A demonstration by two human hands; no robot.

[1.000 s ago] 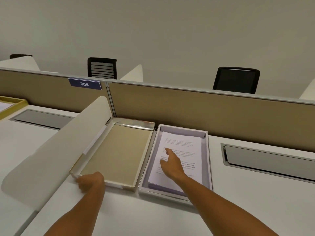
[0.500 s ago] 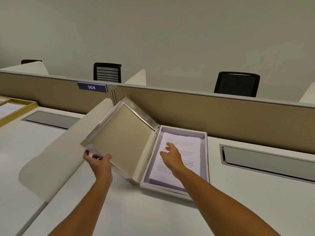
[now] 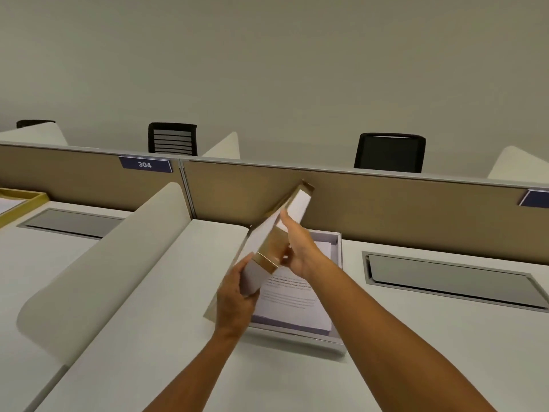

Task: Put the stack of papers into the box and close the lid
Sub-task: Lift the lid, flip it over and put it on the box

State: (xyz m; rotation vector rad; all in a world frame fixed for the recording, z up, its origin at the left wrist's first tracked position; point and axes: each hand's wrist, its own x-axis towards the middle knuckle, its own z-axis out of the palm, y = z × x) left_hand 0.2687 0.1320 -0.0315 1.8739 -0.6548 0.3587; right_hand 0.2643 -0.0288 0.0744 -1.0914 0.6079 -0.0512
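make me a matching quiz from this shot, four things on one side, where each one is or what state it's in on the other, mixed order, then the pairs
Things
1. white-and-tan cardboard lid
2. stack of printed white papers
3. blue "304" sign
4. yellow-edged tray

Places or states
A. on the tan divider
B. tilted steeply, held in both hands
C. far left edge of view
D. lying inside the open lavender box

Pairs: 1-B, 2-D, 3-A, 4-C

The left hand grips the lid's near end; the right hand steadies its side.
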